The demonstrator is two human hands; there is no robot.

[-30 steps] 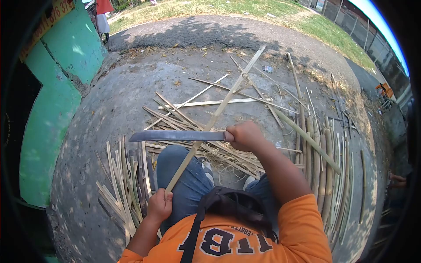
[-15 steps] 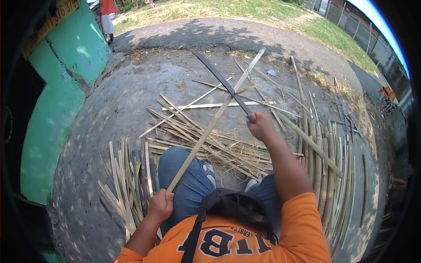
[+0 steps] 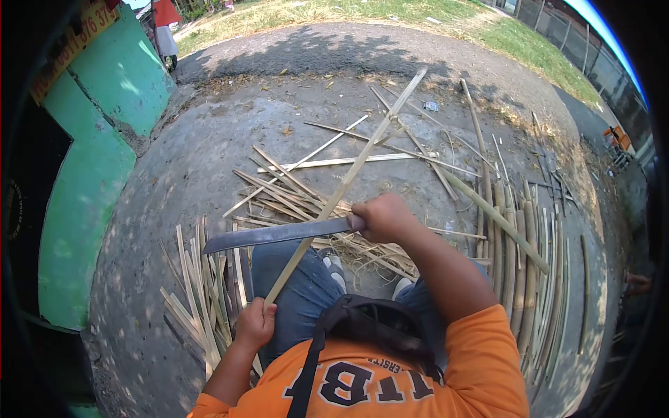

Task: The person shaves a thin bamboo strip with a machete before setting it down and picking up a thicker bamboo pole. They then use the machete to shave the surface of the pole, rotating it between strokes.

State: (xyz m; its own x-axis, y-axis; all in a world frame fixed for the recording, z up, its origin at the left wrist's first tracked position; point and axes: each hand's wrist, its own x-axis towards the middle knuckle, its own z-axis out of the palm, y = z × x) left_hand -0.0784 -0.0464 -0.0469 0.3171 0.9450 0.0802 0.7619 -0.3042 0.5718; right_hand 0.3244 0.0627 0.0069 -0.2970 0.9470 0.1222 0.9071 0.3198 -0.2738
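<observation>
A long pale bamboo strip (image 3: 355, 167) runs away from me, its near end held in my left hand (image 3: 256, 322) by my left knee. My right hand (image 3: 387, 218) is closed round the handle of a machete (image 3: 279, 235). The dark blade points left and lies across the strip in view, above my left knee; whether it touches the strip I cannot tell. Beyond my knees, cut strips and fine shavings (image 3: 369, 261) are heaped on the ground.
Upright-lying bundles of strips (image 3: 195, 292) are on the left, and bamboo poles (image 3: 521, 272) on the right. One pole (image 3: 498, 219) slants across them. A green wall (image 3: 83, 195) stands at the left. Part of a person's hand (image 3: 637, 283) shows at the far right edge.
My right hand has drawn the machete back towards me and a little left. Its blade has swung from pointing away to pointing left. My left hand has stayed in place on the strip.
</observation>
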